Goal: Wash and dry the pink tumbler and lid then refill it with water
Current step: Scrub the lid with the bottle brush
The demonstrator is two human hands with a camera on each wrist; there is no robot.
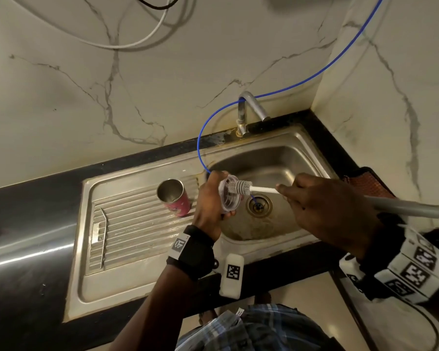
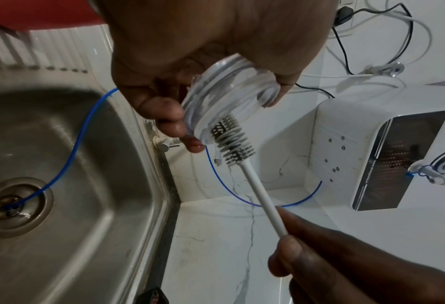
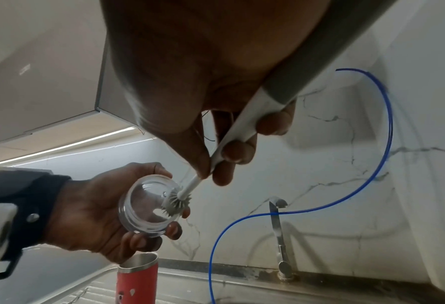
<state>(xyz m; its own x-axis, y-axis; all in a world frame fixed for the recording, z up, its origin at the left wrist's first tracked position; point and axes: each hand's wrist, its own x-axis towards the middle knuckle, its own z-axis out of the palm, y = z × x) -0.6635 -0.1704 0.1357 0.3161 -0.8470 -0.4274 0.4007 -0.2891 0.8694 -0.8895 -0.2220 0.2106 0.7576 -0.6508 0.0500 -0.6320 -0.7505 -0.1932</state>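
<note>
My left hand [image 1: 214, 198] [image 2: 180, 82] [image 3: 107, 216] grips the clear lid [image 1: 229, 196] [image 2: 229, 98] [image 3: 148, 207] over the left side of the sink basin [image 1: 284, 163], its hollow side turned to the right. My right hand [image 1: 322, 206] [image 3: 216, 144] pinches the white stem of a bottle brush [image 1: 241, 186] [image 2: 232, 142] [image 3: 176, 202], whose grey bristle head sits inside the lid. The grey handle end [image 1: 411, 209] sticks out behind the right hand. The pink tumbler [image 1: 174, 198] [image 3: 138, 281] stands upright and open on the ribbed draining board, just left of the left hand.
A steel tap [image 1: 251, 110] rises at the back of the sink. A thin blue tube [image 1: 200, 148] [image 2: 73, 148] loops from the wall down into the drain [image 1: 259, 205]. A white water purifier [image 2: 398, 154] hangs on the marble wall. Black countertop [image 1: 23, 224] surrounds the sink.
</note>
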